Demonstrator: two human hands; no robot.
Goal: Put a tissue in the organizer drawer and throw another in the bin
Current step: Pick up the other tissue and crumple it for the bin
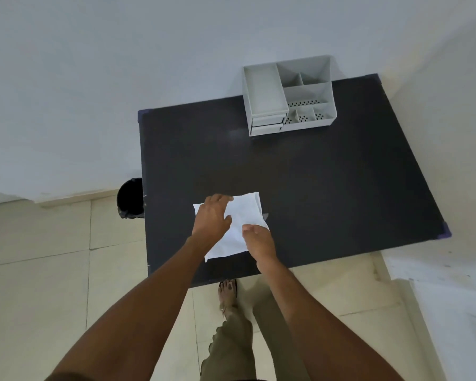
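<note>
Two hands on white tissue near the front edge of a dark table.

Both hands work the tissue [242,215], which lies flat close to the table's [327,193] near edge: the left hand [213,220] lies over its left part, fingers curled onto the far edge, while the right hand [259,242] covers the near right corner with fingers drawn together; whether either actually pinches the sheet I cannot tell, nor whether one or several sheets lie there. Wide bare tabletop stretches between the tissue and the grey organizer [289,96], which stands at the far edge against the wall, its two drawers [267,125] at the front left both pushed in. A black bin [129,199] sits on the floor just beside the table's left edge, partly cut off by it.
</note>
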